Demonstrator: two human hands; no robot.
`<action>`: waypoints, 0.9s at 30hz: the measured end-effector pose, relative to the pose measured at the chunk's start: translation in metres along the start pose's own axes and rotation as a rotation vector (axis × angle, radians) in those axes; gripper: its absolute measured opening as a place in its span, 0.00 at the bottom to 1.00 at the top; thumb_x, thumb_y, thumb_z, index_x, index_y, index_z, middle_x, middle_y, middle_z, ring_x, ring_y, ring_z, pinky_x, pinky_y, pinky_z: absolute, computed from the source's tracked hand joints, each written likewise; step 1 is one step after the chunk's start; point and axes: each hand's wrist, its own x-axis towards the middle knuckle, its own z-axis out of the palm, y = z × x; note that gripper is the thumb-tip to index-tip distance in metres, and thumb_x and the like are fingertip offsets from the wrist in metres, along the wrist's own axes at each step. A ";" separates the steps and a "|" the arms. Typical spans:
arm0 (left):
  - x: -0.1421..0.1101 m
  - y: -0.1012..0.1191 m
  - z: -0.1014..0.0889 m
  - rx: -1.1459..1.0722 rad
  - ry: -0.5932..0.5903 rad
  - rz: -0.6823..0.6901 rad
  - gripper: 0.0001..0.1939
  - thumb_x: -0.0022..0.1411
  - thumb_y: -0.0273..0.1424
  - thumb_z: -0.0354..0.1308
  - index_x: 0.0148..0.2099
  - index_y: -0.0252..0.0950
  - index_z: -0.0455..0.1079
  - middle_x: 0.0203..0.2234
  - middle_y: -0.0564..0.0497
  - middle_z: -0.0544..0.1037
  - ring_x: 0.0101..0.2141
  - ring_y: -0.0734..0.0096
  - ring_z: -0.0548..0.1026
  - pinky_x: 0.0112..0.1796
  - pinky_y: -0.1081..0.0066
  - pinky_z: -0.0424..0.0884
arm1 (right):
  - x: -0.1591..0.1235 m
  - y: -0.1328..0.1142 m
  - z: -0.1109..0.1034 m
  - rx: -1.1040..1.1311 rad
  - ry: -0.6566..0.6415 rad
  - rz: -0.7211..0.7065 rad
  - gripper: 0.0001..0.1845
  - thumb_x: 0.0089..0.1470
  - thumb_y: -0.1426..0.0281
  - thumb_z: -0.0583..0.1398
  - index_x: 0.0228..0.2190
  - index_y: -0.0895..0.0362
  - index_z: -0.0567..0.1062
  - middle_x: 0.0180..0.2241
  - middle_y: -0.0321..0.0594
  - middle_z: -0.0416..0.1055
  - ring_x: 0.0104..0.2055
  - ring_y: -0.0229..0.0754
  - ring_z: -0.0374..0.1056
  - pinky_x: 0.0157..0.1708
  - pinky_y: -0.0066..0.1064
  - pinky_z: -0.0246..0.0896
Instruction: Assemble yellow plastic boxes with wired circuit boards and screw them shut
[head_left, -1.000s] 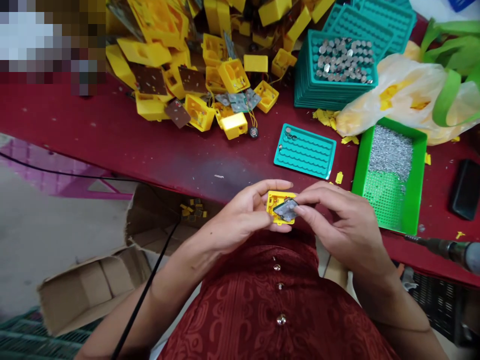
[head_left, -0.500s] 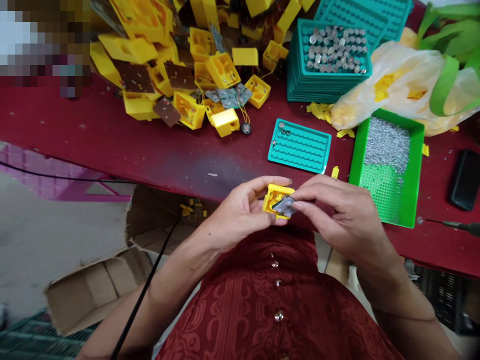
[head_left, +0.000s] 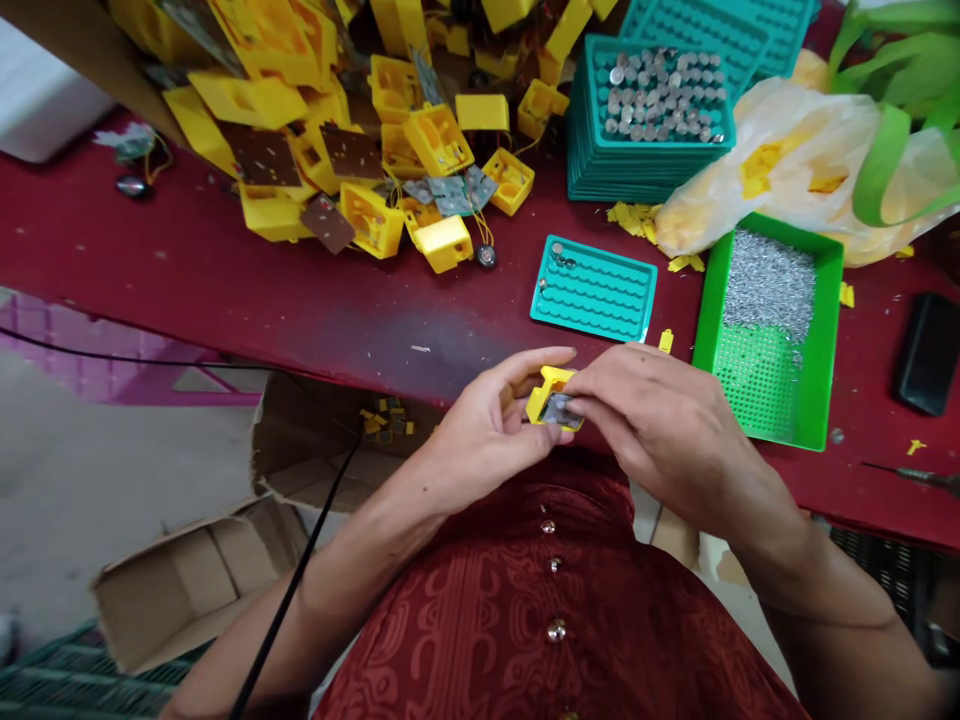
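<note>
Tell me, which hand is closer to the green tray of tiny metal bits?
The right hand is nearer, just beside the green tray in this view. The left hand is farther away, on the right hand's other side.

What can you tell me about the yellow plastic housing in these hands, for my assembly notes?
The yellow plastic housing is a small, boxy moulded piece with a glossy finish, held just above the edge of the dark red table. The left hand holds its left side, while the fingers of the right hand cover much of its right side. A grey metallic plate sits at its open face, hiding whatever lies inside.
</note>
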 end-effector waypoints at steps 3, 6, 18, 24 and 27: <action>0.001 -0.004 -0.005 0.014 0.010 0.030 0.21 0.55 0.26 0.67 0.52 0.36 0.73 0.44 0.46 0.78 0.41 0.66 0.77 0.40 0.67 0.77 | 0.002 0.001 0.002 -0.002 0.013 -0.010 0.05 0.62 0.73 0.57 0.37 0.57 0.74 0.34 0.40 0.76 0.36 0.41 0.70 0.37 0.34 0.65; 0.003 -0.007 -0.009 0.018 0.047 0.052 0.19 0.56 0.27 0.67 0.51 0.34 0.73 0.40 0.47 0.79 0.38 0.68 0.77 0.39 0.69 0.77 | 0.003 0.002 0.008 -0.005 0.119 -0.025 0.06 0.61 0.75 0.57 0.36 0.57 0.75 0.36 0.43 0.74 0.40 0.42 0.70 0.40 0.36 0.66; 0.011 -0.010 -0.008 0.007 0.117 0.016 0.21 0.54 0.26 0.67 0.51 0.32 0.74 0.35 0.48 0.81 0.31 0.73 0.77 0.34 0.72 0.76 | -0.015 0.007 0.043 0.009 0.355 0.026 0.09 0.60 0.79 0.57 0.37 0.58 0.77 0.37 0.45 0.72 0.39 0.42 0.66 0.38 0.37 0.66; 0.021 -0.008 -0.006 0.019 0.079 0.043 0.23 0.54 0.27 0.67 0.53 0.32 0.72 0.37 0.48 0.82 0.32 0.72 0.79 0.35 0.73 0.76 | -0.029 0.009 0.032 0.173 0.391 0.143 0.07 0.59 0.70 0.61 0.39 0.51 0.78 0.40 0.41 0.73 0.42 0.45 0.68 0.38 0.39 0.67; 0.030 -0.005 -0.004 0.035 0.076 0.028 0.26 0.54 0.28 0.67 0.56 0.31 0.70 0.40 0.44 0.82 0.36 0.66 0.81 0.36 0.70 0.78 | -0.049 0.009 0.022 0.303 0.476 0.185 0.09 0.60 0.63 0.60 0.42 0.50 0.77 0.40 0.41 0.74 0.44 0.46 0.70 0.37 0.39 0.68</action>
